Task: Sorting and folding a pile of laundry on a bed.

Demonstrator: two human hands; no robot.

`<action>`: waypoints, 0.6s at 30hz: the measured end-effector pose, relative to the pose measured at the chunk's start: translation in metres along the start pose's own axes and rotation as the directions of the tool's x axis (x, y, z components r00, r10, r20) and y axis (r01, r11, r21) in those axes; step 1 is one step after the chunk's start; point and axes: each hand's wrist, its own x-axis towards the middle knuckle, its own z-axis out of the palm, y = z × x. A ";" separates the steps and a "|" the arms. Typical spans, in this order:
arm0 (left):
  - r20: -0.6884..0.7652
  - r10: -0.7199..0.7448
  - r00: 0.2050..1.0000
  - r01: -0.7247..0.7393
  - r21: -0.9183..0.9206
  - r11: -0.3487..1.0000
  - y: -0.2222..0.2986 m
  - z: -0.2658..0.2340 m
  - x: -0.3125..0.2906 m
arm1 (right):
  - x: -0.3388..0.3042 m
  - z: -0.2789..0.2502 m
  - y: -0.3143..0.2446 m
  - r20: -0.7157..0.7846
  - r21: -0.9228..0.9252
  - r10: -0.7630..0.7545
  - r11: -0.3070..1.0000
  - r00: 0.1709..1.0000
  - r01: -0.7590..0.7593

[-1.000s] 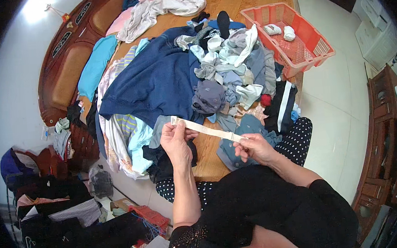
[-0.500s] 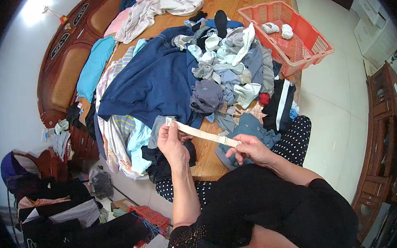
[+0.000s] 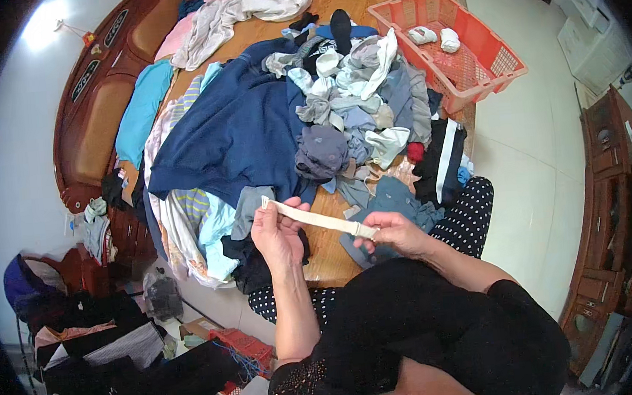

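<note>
A narrow cream strap (image 3: 318, 219) with a slider near one end, much like a bra strap, is stretched between my two hands over the bed's near edge. My left hand (image 3: 277, 235) pinches its far-left end between thumb and fingers, palm turned up. On the slider end, my right hand (image 3: 398, 234) closes thumb and fingertips. Just beyond the strap lie a dark blue sweatshirt (image 3: 233, 130), a bunched purple-grey cloth (image 3: 322, 152) and a heap of pale socks (image 3: 355, 83). Teal-grey fabric (image 3: 398, 202) lies close to my right hand.
A red plastic basket (image 3: 495, 72) with two rolled white pieces stands at the far right of the bed. Black clothing with a white stripe (image 3: 447, 161) lies below it. A turquoise pillow (image 3: 142, 111) leans by the headboard. Bags and clutter, including a red basket (image 3: 246, 344), fill the lower left.
The view has shifted slightly, so the bed appears a little further left. My right hand has come slightly left, and the left-hand fingers have opened out more beneath the strap.
</note>
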 end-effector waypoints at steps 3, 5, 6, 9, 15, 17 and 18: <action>0.002 -0.011 1.000 0.011 0.049 0.999 -0.004 0.006 -0.009 | 0.009 0.004 0.004 0.049 -0.050 0.015 0.999 0.999 -0.012; 0.017 0.014 1.000 -0.015 0.063 0.998 -0.009 0.007 -0.011 | 0.014 0.008 0.005 0.058 -0.092 0.068 0.994 0.996 -0.062; 0.006 0.019 1.000 -0.020 0.073 0.997 -0.010 0.005 -0.012 | 0.018 0.012 0.006 0.065 -0.181 0.069 0.982 0.996 -0.057; 0.029 0.033 0.999 -0.034 0.066 0.997 -0.015 -0.006 -0.010 | 0.026 0.022 0.005 0.082 -0.370 0.055 0.929 0.995 -0.020; -0.192 -0.180 0.965 0.133 -0.235 0.963 -0.029 -0.043 0.007 | 0.025 0.035 0.006 0.116 -0.393 0.208 0.908 0.971 -0.147; -0.177 -0.222 0.959 0.168 -0.277 0.946 -0.033 -0.061 0.014 | 0.024 0.040 0.016 0.129 -0.403 0.292 0.889 0.948 -0.219; -0.178 -0.248 0.952 0.177 -0.342 0.923 -0.031 -0.065 0.017 | 0.024 0.042 0.015 0.140 -0.398 0.301 0.890 0.943 -0.225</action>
